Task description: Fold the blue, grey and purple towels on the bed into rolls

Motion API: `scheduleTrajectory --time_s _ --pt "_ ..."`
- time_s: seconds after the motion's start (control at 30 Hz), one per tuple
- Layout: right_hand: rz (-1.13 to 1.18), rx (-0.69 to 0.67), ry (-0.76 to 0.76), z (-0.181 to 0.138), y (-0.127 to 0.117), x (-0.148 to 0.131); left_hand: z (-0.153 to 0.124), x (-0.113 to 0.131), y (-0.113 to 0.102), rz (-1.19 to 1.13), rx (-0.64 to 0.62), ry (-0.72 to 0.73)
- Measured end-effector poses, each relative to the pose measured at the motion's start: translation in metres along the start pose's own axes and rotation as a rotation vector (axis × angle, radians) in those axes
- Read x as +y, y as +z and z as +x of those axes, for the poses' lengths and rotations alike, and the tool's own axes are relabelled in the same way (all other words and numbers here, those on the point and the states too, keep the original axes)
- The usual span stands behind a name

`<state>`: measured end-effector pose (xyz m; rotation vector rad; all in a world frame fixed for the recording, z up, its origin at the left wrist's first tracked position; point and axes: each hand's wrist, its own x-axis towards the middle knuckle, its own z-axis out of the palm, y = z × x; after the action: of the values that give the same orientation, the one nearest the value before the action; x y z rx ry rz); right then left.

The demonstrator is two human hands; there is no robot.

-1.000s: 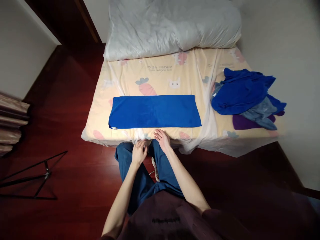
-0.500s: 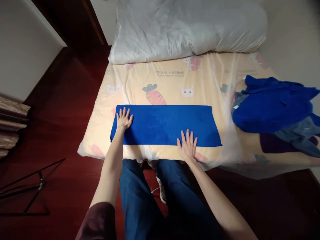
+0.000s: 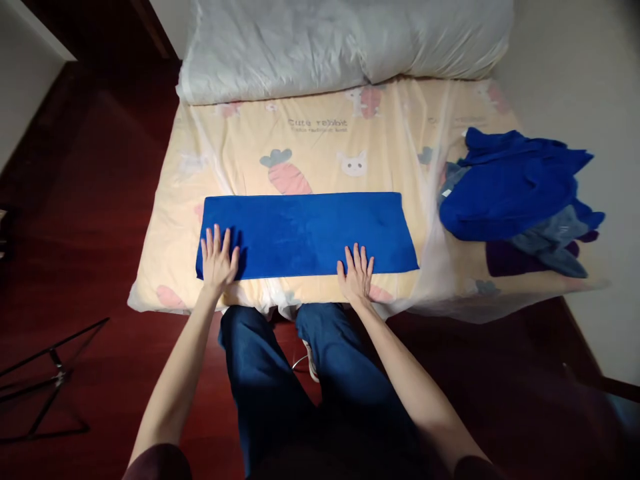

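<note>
Left hand [image 3: 217,265] and right hand [image 3: 357,275], palms down with fingers spread wide, each gripping nothing. Both rest on the blue cloth [image 3: 295,233], a flat, long rectangle extending between the hands and beyond them on either side. The left hand lies near one end of the cloth, its fingers pointing away from the body; the right hand crosses the near edge, fingertips on the fabric. Beneath is a bed [image 3: 235,160] with a yellow printed cover. Well to the right of the right hand lies a crumpled heap of blue, grey and purple fabric [image 3: 515,190]. Beyond both hands, a bulky pale roll of bedding [image 3: 340,50] spans the bed's far part.
</note>
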<state>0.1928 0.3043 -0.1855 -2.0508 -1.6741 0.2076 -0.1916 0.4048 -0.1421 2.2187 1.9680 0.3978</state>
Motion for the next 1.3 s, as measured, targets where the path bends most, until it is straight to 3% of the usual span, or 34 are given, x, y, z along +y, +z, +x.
scheduleTrajectory --time_s 0.07,0.13,0.23,0.33,0.4,0.5,0.73,0.83,0.9,0.97,1.03,1.17,1.3 --pt "0.251 0.082 0.049 -0.014 -0.006 -0.013 -0.052 -0.002 0.001 -0.020 -0.026 -0.037" --pt "0.610 0.092 0.174 -0.037 -0.009 -0.037 -0.095 -0.009 0.002 -0.036 0.006 -0.217" --pt "1.241 -0.112 0.531 -0.071 -0.005 -0.085 -0.143 -0.006 0.000 -0.053 0.051 -0.473" --pt "1.701 -0.214 0.920 -0.081 0.005 -0.121 -0.183 0.029 -0.005 -0.042 0.019 -0.489" --pt "1.831 -0.155 1.081 -0.072 0.012 -0.131 -0.206 0.059 -0.008 0.024 -0.025 -0.367" --pt "1.862 -0.078 1.162 -0.049 0.019 -0.136 -0.225 0.091 -0.012 0.142 -0.060 -0.245" --pt "1.844 -0.051 1.150 -0.019 0.023 -0.150 -0.221 0.088 -0.018 0.140 -0.036 -0.244" --pt "1.841 -0.027 1.154 -0.019 0.022 -0.151 -0.194 0.084 -0.027 0.082 -0.094 -0.199" --pt "1.878 -0.031 1.174 -0.022 0.023 -0.149 -0.154 0.088 -0.037 0.049 -0.214 -0.138" --pt "1.919 -0.047 1.181 -0.027 0.027 -0.146 -0.095 0.100 -0.046 0.083 -0.325 -0.073" --pt "1.931 -0.071 1.173 -0.032 0.031 -0.144 -0.025 0.120 -0.050 0.144 -0.341 0.010" --pt "1.833 -0.130 1.096 -0.044 0.042 -0.137 0.105 0.165 -0.038 0.214 -0.455 0.134" --pt "1.702 -0.181 0.962 -0.051 0.052 -0.127 0.180 0.193 -0.008 0.267 -0.552 0.143"
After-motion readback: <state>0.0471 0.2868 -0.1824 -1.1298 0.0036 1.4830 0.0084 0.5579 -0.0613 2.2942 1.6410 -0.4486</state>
